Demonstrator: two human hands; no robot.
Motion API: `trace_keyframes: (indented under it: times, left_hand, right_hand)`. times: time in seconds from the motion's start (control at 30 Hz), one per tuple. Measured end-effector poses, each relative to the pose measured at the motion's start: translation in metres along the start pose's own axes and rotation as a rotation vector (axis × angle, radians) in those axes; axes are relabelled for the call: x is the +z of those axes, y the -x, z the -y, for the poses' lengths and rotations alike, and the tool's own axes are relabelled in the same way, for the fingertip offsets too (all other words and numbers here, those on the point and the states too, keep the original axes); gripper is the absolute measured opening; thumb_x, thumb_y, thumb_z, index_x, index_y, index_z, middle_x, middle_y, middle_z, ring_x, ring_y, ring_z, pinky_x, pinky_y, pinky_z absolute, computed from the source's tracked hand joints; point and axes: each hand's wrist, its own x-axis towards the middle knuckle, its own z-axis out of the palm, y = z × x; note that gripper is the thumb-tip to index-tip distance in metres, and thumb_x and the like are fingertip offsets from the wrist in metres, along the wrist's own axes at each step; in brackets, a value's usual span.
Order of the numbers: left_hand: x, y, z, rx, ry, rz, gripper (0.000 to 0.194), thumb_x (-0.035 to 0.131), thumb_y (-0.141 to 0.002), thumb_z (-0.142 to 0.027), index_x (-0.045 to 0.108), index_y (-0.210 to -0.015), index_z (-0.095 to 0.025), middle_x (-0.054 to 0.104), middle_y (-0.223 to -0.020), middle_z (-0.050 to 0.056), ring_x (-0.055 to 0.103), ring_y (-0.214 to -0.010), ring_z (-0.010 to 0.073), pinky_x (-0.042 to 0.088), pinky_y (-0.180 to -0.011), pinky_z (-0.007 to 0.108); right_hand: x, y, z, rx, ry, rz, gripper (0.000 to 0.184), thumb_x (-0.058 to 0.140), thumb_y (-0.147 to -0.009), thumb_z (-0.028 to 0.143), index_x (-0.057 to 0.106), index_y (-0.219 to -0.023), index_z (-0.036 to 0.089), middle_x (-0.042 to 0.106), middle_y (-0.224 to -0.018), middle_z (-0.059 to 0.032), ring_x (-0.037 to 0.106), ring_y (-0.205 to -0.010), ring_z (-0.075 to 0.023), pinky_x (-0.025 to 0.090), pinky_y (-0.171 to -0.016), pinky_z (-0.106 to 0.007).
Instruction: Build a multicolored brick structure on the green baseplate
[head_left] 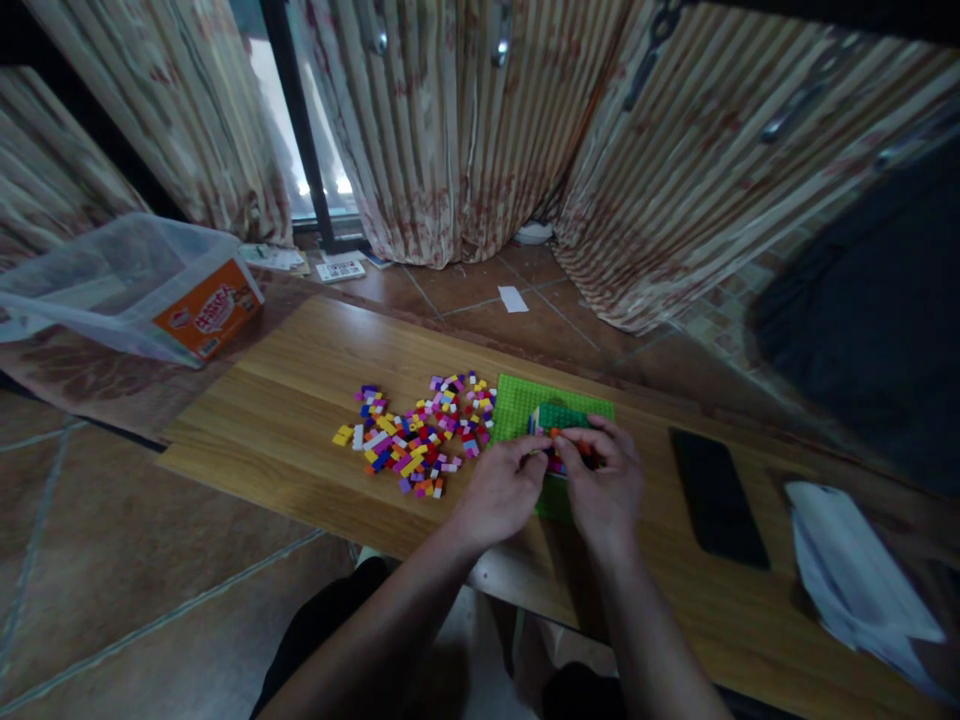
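Observation:
A bright green studded baseplate (517, 395) lies on the wooden bench, with a built block of toy bricks (564, 416) on it; a darker green layer shows on its top. My right hand (609, 478) is over the block, thumb and forefinger pinched around a small orange brick (555, 433). From the left, my left hand (502, 490) meets it at the block's near side, fingers closed together. What those left fingers grip is hidden. Loose toy bricks (409, 440) in several colours are spread left of the baseplate.
The wooden bench (277, 400) runs across the view. A black phone (718, 495) and a white crumpled packet (855, 570) lie to the right. A clear plastic tub (112, 300) with an orange label stands at far left. Curtains (420, 130) hang behind, above a tiled floor.

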Motion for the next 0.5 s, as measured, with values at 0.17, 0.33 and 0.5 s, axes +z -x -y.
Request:
trace_keyframes:
  times: [0.17, 0.33, 0.5]
  left_hand:
    - [-0.004, -0.002, -0.01, -0.208, 0.323, -0.043, 0.04, 0.052, -0.086, -0.052, 0.069, -0.089, -0.015, 0.049, -0.056, -0.002, 0.03, -0.045, 0.0077, 0.023, -0.047, 0.023]
    - [-0.008, 0.0, -0.022, -0.347, 0.613, 0.048, 0.068, 0.041, -0.084, -0.07, 0.058, -0.116, -0.012, 0.052, -0.058, -0.002, 0.019, -0.04, 0.0049, 0.009, -0.042, 0.022]
    - [-0.007, 0.0, -0.017, -0.331, 0.629, 0.052, 0.068, 0.041, -0.084, -0.073, 0.062, -0.113, -0.015, 0.042, -0.054, -0.006, 0.021, -0.039, 0.0042, 0.011, -0.041, 0.019]
  right_hand:
    - [-0.005, -0.001, 0.002, -0.035, -0.002, -0.019, 0.016, 0.064, -0.082, 0.035, 0.072, -0.084, 0.021, 0.065, -0.113, -0.0093, 0.058, -0.109, -0.026, 0.04, -0.097, -0.05]
    - [-0.016, 0.007, 0.022, -0.208, -0.029, -0.096, 0.011, 0.062, -0.088, 0.028, 0.07, -0.092, 0.023, 0.065, -0.112, -0.0069, 0.059, -0.109, -0.0229, 0.043, -0.098, -0.047]
    - [-0.017, 0.014, 0.035, -0.322, -0.064, 0.21, 0.017, 0.057, -0.091, 0.027, 0.071, -0.101, 0.027, 0.064, -0.119, -0.0053, 0.057, -0.114, -0.0225, 0.045, -0.097, -0.047]
